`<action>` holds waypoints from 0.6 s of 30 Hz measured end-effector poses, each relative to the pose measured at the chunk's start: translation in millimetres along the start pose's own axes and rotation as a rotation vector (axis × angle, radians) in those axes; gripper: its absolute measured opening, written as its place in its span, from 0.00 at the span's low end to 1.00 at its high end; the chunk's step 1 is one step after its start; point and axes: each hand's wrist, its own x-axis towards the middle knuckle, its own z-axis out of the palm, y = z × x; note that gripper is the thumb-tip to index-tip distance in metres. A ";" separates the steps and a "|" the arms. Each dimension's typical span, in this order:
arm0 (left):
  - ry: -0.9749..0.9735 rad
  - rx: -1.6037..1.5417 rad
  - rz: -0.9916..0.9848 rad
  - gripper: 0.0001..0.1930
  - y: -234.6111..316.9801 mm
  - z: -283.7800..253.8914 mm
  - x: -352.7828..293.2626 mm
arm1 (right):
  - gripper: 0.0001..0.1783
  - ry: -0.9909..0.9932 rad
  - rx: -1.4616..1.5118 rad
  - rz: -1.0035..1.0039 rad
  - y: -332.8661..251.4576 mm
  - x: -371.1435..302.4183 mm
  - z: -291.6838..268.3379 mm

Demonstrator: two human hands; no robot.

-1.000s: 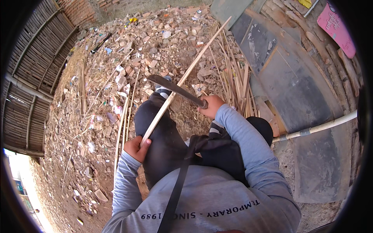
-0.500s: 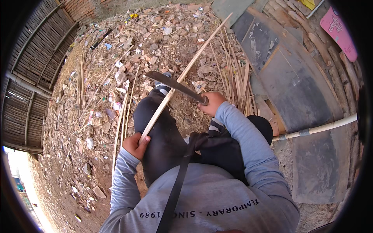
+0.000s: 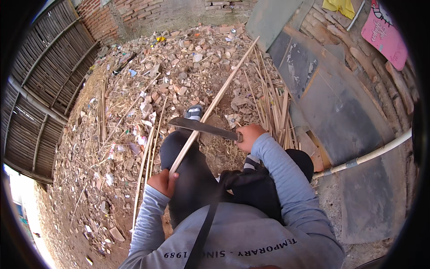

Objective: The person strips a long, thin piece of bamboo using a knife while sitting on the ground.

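My left hand (image 3: 162, 182) is closed around the near end of a long pale strip, apparently split bamboo (image 3: 224, 88). The strip slants away across my left knee, its far tip up and to the right. In my right hand (image 3: 251, 137), fingers wrapped round the handle, is a machete (image 3: 208, 128) with a dark, broad blade. That blade points left and crosses the strip partway along, above my left knee; whether its edge presses on the strip I cannot tell.
Loose strips (image 3: 277, 105) lie in a bundle at the right, and other thin strips (image 3: 151, 143) lie left of my leg. Dark flat panels (image 3: 340, 112) and a pale pole (image 3: 365, 158) occupy the right side. Rubble (image 3: 121, 148) covers the ground; a slatted wall (image 3: 42, 76) stands left.
The machete blade has turned closer to level and shifted slightly along the strip toward my left hand. My view has tilted up a little, showing more brick wall. Both grips stay the same.
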 end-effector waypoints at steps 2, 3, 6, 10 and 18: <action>0.045 0.036 0.025 0.19 -0.8 5.1 1.6 | 0.16 -0.012 0.024 0.057 12.3 5.3 -2.7; 0.054 0.047 0.027 0.19 -0.7 7.4 2.4 | 0.15 -0.006 0.018 0.107 19.0 9.1 -8.8; 0.052 0.076 0.011 0.19 -0.4 4.1 0.1 | 0.16 0.005 0.030 0.154 18.7 11.5 -12.0; 0.001 0.108 0.040 0.19 9.1 -9.9 -12.4 | 0.18 -0.054 -0.021 0.055 0.3 -9.0 -15.8; 0.000 0.191 -0.040 0.18 13.0 -7.2 -37.1 | 0.19 -0.059 -0.088 0.134 15.6 -12.7 -22.8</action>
